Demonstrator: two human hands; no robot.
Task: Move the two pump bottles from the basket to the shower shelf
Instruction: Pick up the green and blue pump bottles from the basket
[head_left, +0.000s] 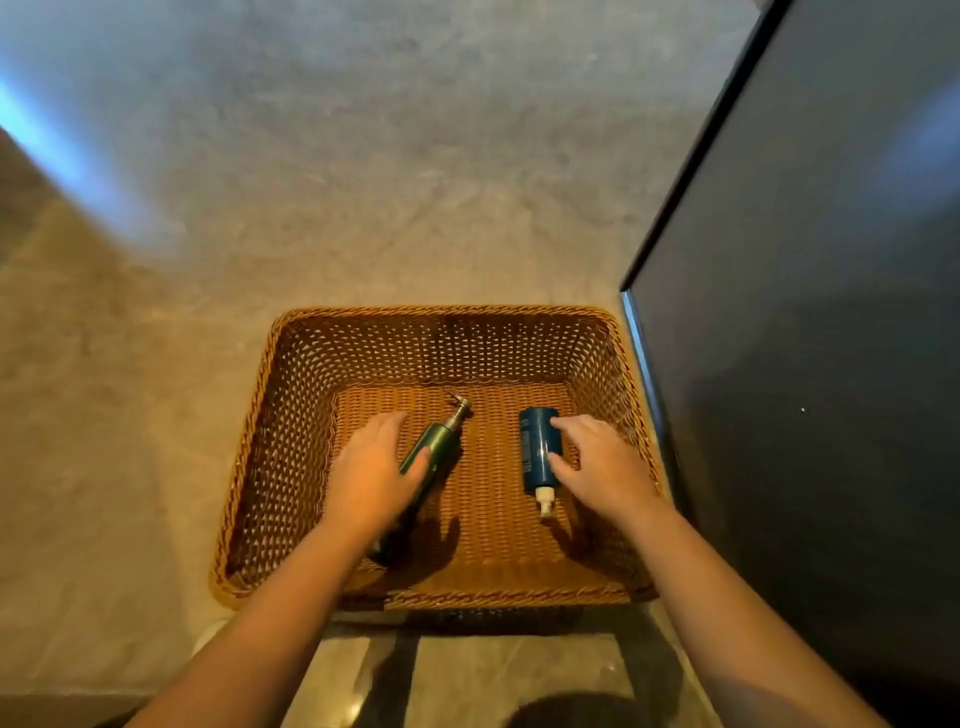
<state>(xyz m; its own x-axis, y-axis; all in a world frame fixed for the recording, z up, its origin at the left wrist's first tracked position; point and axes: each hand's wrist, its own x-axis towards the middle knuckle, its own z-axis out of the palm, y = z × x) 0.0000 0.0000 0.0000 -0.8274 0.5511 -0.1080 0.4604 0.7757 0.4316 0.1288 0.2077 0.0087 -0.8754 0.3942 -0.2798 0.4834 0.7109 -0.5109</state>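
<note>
A brown wicker basket (291, 415) sits on the floor below me. Two pump bottles lie flat inside it. The green bottle (434, 439) with a metal pump points to the far right, and my left hand (371, 475) rests over its lower half with the thumb against its side. The blue bottle (537, 449) with a white pump points toward me; my right hand (597, 467) touches its right side with spread fingers. Neither bottle is lifted. The shower shelf is not in view.
The stone floor (363, 182) stretches around the basket. A dark panel with a metal edge (810, 364) stands right beside the basket's right rim. A glossy tiled step (509, 670) lies at the near edge.
</note>
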